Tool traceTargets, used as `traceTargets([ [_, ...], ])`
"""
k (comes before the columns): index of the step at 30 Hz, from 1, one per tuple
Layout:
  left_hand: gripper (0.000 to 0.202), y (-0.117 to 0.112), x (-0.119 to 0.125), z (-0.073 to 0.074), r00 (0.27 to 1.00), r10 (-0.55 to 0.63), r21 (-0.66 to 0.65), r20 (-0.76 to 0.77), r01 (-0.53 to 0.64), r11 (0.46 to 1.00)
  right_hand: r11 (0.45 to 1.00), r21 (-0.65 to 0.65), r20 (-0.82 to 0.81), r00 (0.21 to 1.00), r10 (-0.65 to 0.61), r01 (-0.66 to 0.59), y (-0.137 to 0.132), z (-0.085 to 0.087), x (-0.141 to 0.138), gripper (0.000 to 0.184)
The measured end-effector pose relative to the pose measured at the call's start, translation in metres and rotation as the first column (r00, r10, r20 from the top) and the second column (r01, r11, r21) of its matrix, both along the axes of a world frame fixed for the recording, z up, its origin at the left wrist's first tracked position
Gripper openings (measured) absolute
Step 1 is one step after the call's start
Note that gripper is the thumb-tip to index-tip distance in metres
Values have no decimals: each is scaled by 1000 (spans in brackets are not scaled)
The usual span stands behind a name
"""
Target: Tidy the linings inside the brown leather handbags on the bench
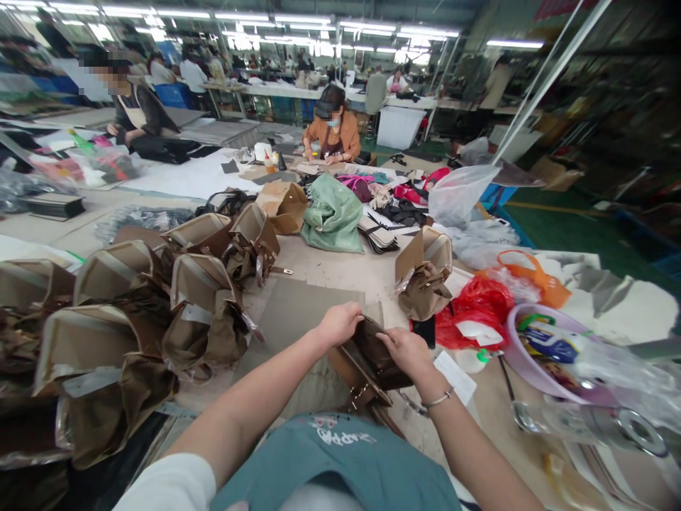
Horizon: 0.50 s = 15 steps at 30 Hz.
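Observation:
A brown bag (380, 355) with leather-like flaps and metal fittings lies tilted at the table's front, close to my body. My left hand (341, 323) pinches the far edge of its opening. On the same rim, farther right, my right hand (407, 349) grips the edge with thumb and fingers. The bag's dark inside shows between the two hands; its lower part is partly hidden by my arms and apron. Beneath and left of it lies a flat grey-green sheet (303, 312). Another brown bag (425, 284) stands just beyond my right hand.
Several similar bags (202, 305) crowd the left side. A green sack (333, 213) sits at the back. On the right are a red plastic bag (479, 305), a lilac basin (513, 333) and a green-capped bottle (473, 360). A co-worker (340, 131) sits across the table.

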State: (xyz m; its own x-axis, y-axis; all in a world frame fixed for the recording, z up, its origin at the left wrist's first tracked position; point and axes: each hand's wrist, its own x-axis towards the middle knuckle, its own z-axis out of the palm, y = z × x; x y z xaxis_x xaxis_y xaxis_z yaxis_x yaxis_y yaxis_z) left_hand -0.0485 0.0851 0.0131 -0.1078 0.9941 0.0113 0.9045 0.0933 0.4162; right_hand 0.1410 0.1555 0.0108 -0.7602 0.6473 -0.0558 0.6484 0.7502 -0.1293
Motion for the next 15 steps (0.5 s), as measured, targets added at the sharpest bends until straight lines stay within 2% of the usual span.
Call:
traceTargets([
  [8,20,-2,2,5,999,3,-33,-44,-5,999,1000,-16,29,1000,10,-9,6,-2,-1,48],
  [15,20,-7,-1,5,995,-102,48,-7,103,994,994,-88,-49,997,56,-60,8,2,10,39],
])
